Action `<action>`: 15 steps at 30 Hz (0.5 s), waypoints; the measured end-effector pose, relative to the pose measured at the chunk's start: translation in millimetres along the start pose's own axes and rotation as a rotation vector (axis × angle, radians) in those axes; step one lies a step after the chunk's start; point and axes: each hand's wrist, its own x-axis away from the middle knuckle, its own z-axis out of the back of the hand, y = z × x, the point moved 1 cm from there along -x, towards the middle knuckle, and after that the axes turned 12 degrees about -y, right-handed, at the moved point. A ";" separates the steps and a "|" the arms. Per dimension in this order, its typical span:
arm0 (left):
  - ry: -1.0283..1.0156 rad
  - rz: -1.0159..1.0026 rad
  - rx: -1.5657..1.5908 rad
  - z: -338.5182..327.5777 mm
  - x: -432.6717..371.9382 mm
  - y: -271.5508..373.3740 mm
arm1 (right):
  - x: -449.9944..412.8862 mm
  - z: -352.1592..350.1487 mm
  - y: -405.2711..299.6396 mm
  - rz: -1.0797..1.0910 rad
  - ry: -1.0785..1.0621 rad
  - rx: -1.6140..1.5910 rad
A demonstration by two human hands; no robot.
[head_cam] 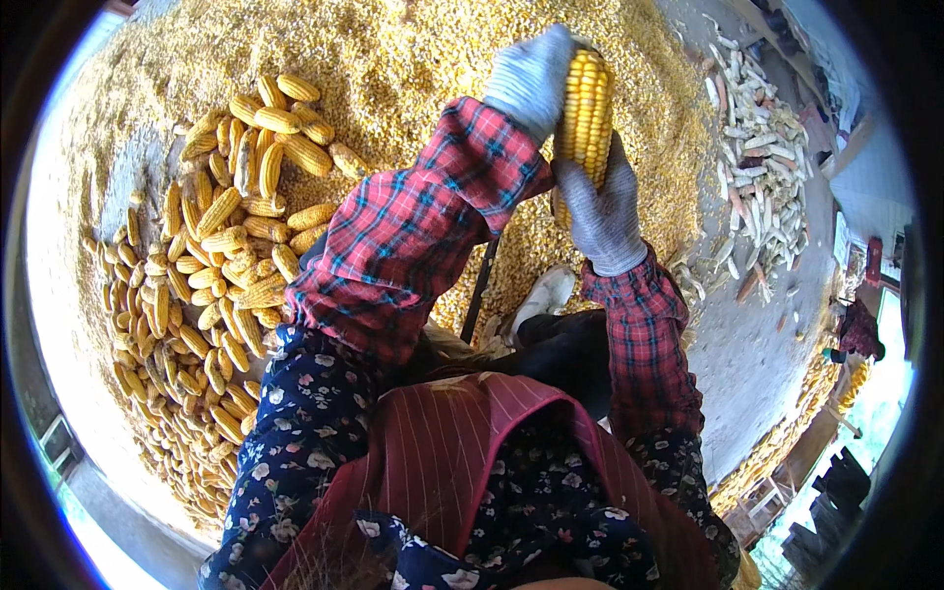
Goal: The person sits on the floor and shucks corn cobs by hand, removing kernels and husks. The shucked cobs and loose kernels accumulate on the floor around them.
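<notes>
Both my hands wear knitted gloves and hold up a corn cob with yellow kernels [588,110] over a spread of loose kernels [413,44]. My left hand [532,77], in a light grey-blue glove, is closed around the cob's upper end. Lower down, my right hand [606,203], in a darker grey glove, grips the cob with the thumb in front and fingers behind. Kernels still cover the side of the cob facing me. A second piece of corn seems to show below the right thumb, but I cannot tell whether it is separate.
Unshelled corn cobs [221,258] lie heaped on the left. Stripped cobs and husks [763,162] are piled on the concrete floor [745,346] at the right. A white shoe [546,295] rests among the kernels, beside a dark thin bar [481,291].
</notes>
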 end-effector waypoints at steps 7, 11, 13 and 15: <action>-0.119 0.042 0.525 -10.1 0.8 -14.6 | 0.4 4.8 4.1 0.098 -0.004 0.014; -0.111 0.129 0.778 -11.9 4.4 1.7 | 1.0 3.0 4.3 0.055 0.031 -0.111; -0.026 -0.055 0.019 -3.3 3.3 -5.3 | 0.1 -4.7 0.3 0.021 0.012 -0.212; -0.053 0.015 -0.240 -8.9 0.9 -15.6 | 0.4 -6.2 4.0 0.001 0.001 -0.218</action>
